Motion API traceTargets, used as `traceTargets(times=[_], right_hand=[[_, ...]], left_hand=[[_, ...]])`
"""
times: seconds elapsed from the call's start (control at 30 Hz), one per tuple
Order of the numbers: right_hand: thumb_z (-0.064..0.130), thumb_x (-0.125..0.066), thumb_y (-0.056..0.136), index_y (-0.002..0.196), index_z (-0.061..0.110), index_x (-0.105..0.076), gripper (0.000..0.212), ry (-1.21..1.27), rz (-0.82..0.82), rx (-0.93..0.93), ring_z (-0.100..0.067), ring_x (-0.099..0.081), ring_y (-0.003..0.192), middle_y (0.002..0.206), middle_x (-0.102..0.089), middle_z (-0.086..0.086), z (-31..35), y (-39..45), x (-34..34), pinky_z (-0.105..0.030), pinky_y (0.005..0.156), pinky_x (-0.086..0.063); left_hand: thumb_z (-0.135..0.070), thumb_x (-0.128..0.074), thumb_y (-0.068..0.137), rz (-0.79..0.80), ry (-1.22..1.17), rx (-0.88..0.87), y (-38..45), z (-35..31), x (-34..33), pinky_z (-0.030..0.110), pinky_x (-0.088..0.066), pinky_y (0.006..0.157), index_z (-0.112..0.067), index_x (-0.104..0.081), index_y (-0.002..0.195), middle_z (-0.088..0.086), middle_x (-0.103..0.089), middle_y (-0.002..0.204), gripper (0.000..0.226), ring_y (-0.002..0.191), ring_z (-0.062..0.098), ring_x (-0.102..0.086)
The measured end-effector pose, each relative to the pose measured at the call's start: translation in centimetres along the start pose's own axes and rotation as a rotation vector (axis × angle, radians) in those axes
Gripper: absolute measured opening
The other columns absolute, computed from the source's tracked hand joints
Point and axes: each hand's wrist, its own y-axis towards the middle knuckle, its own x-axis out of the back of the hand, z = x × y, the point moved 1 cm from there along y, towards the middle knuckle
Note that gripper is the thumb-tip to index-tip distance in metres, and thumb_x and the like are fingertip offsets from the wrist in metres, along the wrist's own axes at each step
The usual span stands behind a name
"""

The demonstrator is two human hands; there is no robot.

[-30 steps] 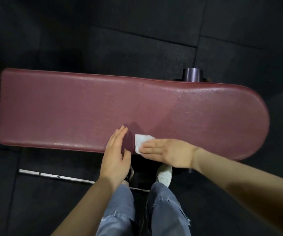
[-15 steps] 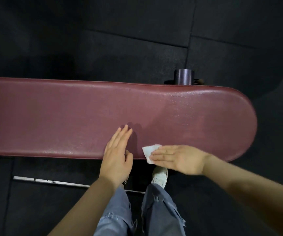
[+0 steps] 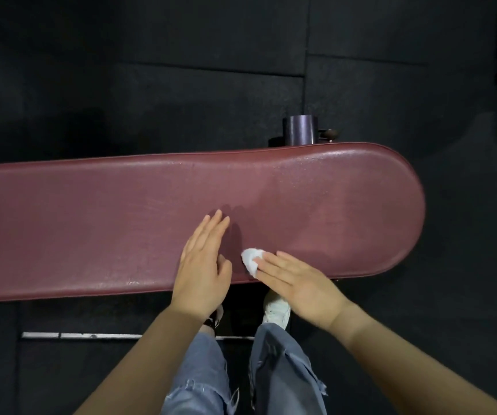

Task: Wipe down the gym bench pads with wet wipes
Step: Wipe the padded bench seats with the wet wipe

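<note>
near the front edge of the maroon bench pad [image 3: 91, 229], about midway along the visible length, both hands lie flat on the vinyl. the left hand [image 3: 202, 265] rests palm down with straight fingers together, pointing toward the far edge, holding nothing. just beside it, the right hand [image 3: 298, 283] presses a bunched white wet wipe [image 3: 251, 260] onto the pad with extended fingers — only the wipe's left part shows past the fingertips. the pad runs off the left side of the view and ends in a rounded right end, its surface there glinting with fine sheen. behind the far edge stands a dark metal post [image 3: 299, 130]. below the front edge are blue jeans [image 3: 283, 369], a white sneaker [image 3: 277, 310] and a metal floor bar [image 3: 79, 335] on black rubber flooring [image 3: 211, 70].
</note>
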Motion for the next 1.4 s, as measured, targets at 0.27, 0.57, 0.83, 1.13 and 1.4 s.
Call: traceTargets(times=[0.27, 0.57, 0.83, 1.13, 1.4], right_hand=[[-0.019, -0.056, 0.067, 0.121, -0.005, -0.062, 0.055, -0.160, -0.328, -0.377, -0.041, -0.058, 0.119, 0.127, -0.062, -0.022, -11.3, 10.2, 6.8, -0.045, 0.110, -0.032], [-0.016, -0.055, 0.071, 0.134, 0.006, -0.057, 0.067, -0.017, -0.220, -0.417, -0.031, -0.042, 0.135, 0.145, -0.050, -0.010, -0.9, -2.6, 0.5, -0.037, 0.117, -0.022], [0.004, -0.066, 0.078, 0.130, 0.011, -0.057, 0.053, 0.168, -0.401, -0.746, -0.029, -0.042, 0.122, 0.136, -0.049, -0.010, -1.7, -0.7, 3.9, -0.045, 0.099, -0.040], [-0.002, -0.063, 0.084, 0.106, 0.008, -0.066, 0.024, 0.212, -0.370, -0.629, -0.029, -0.058, 0.091, 0.102, -0.059, -0.006, -1.3, 0.2, 2.6, -0.043, 0.091, -0.052], [0.010, -0.048, 0.089, 0.095, 0.005, -0.063, 0.017, 0.134, -0.264, -0.485, -0.039, -0.056, 0.082, 0.090, -0.057, -0.017, -7.2, 5.0, 6.2, -0.044, 0.072, -0.049]], left_hand=[[0.002, -0.048, 0.087, 0.028, 0.103, -0.031, 0.3, 0.8, -0.7, 0.032, -0.011, 0.122, -0.025, -0.029, 0.154, -0.017, -0.012, 0.161, 0.075, 0.149, -0.002, 0.000], [0.001, -0.049, 0.087, 0.017, 0.136, 0.008, 0.5, 0.2, -1.1, 0.034, -0.013, 0.123, -0.022, -0.031, 0.153, -0.018, -0.008, 0.160, 0.072, 0.150, 0.002, 0.001], [0.003, -0.050, 0.087, 0.013, 0.136, 0.014, 0.5, 0.2, -1.2, 0.032, -0.012, 0.122, -0.020, -0.033, 0.153, -0.018, -0.009, 0.160, 0.072, 0.149, 0.001, 0.000], [0.003, -0.050, 0.085, 0.000, 0.119, 0.008, 0.5, 0.3, -1.3, 0.034, -0.014, 0.122, -0.020, -0.035, 0.152, -0.017, -0.011, 0.160, 0.073, 0.150, 0.002, -0.001], [0.003, -0.052, 0.084, 0.012, 0.115, -0.018, 0.5, 0.7, -1.2, 0.035, -0.014, 0.122, -0.021, -0.035, 0.152, -0.016, -0.012, 0.161, 0.073, 0.150, 0.002, -0.002]])
